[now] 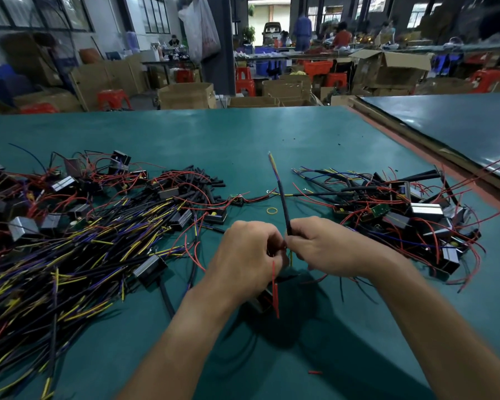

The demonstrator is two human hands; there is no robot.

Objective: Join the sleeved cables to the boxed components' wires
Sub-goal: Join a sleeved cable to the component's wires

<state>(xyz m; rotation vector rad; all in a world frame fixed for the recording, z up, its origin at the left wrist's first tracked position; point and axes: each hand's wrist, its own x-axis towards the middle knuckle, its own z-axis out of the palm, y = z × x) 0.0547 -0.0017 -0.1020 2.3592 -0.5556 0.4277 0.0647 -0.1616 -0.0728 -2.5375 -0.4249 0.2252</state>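
Note:
My right hand (326, 249) grips a black sleeved cable (282, 197) that points up and away, its blue and yellow wire ends fanning out at the top. My left hand (248, 252) pinches thin wires where the two hands meet. Red wires (275, 287) hang down from that hand, and a dark boxed component (261, 300) hangs below it, partly hidden by my wrist. The joint itself is hidden by my fingers.
A big heap of sleeved cables (70, 255) and boxed components covers the green table (185, 134) at the left. A second heap of components with wires (401, 215) lies at the right. A yellow rubber band (272, 210) lies ahead. A short red piece (314, 372) lies near me.

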